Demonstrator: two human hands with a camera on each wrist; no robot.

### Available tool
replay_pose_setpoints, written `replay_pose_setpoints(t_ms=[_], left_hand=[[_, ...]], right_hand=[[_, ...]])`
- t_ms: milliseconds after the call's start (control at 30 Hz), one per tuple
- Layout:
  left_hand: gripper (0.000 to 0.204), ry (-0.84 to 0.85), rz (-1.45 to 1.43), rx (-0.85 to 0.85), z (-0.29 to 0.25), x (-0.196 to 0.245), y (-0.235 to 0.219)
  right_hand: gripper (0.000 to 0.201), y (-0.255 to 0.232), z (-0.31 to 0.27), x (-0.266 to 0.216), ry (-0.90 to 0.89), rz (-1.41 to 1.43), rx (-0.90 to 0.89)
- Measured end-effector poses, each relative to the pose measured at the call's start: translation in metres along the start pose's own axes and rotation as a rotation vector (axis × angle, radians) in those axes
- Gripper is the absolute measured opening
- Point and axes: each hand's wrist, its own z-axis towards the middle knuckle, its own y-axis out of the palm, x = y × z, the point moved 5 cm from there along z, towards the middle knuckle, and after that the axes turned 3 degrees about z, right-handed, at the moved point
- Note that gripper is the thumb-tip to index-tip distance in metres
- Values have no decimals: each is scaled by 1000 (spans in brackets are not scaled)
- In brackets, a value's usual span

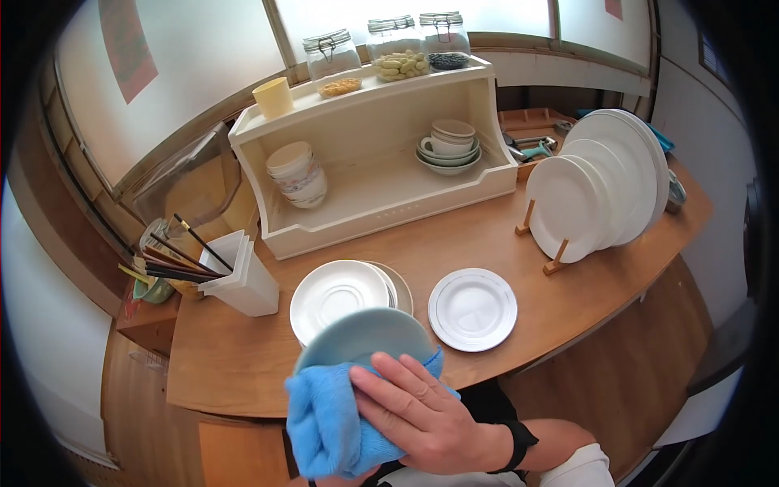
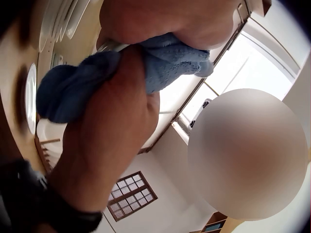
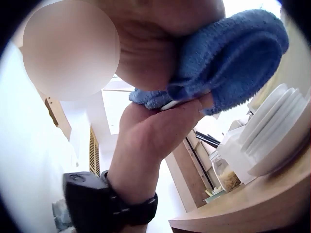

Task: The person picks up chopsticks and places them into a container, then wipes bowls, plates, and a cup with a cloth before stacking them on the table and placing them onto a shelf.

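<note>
A pale blue-green plate (image 1: pixel 365 337) is held up, tilted, in front of the table's near edge. Draped over its lower part is a blue cloth (image 1: pixel 333 418), bunched toward the left. My right hand (image 1: pixel 422 418) lies across the cloth and the plate's face with its fingers extended, its thumb hidden from above. Beneath the cloth my left hand (image 3: pixel 158 128) grips the plate's lower edge; the head view hides most of it. Just behind are a stack of white plates (image 1: pixel 329 296) and, to its right, a white plate with a thin-lined rim (image 1: pixel 472 310).
A wooden rack holds upright plates (image 1: pixel 568 211) at the right. Behind, a cream shelf (image 1: pixel 373 223) carries bowls, cups and glass jars (image 1: pixel 398 61). At the left stands a white container (image 1: pixel 251 280) with chopsticks. The wooden table (image 1: pixel 227 357) has a curved near edge.
</note>
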Motion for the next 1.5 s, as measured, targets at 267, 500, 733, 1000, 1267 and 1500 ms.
replay_pose_setpoints(t_ms=[267, 500, 733, 1000, 1267, 1500], left_hand=[[61, 27, 199, 96, -8, 1, -6], [66, 105, 37, 318, -2, 6, -5], [67, 140, 247, 55, -9, -24, -3], [34, 271, 1082, -224, -9, -2, -19], [35, -126, 889, 48, -35, -60, -32], [36, -278, 557, -13, -17, -71, 3]], right_hand=[[48, -55, 42, 49, 87, 144, 166], [42, 16, -32, 42, 623, 1305, 175], [63, 24, -55, 46, 707, 1315, 343], [48, -67, -46, 55, 414, 641, 232], [47, 33, -135, 54, 638, 879, 693], [44, 18, -132, 54, 800, 836, 407]])
